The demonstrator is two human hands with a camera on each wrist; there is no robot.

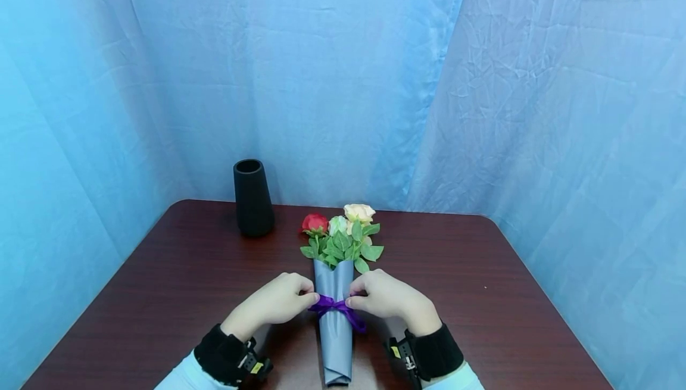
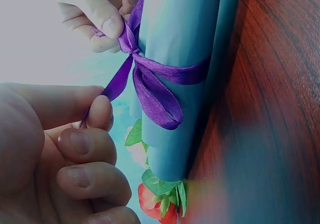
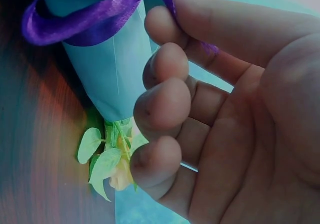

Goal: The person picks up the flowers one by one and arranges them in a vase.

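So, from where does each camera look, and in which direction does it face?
Head: from above, forward and down at the table; both hands and wrist straps show.
Left wrist: beside the left hand, facing the ribbon on the bouquet.
Right wrist: beside the right hand, facing the wrap.
All views share ribbon and bouquet.

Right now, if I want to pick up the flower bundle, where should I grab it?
Probably grip the wrapped bouquet around its grey paper cone, below the purple ribbon, coming from above. It lies flat on the table, the cone looks narrow and firm there, and the blooms stay uncrushed.
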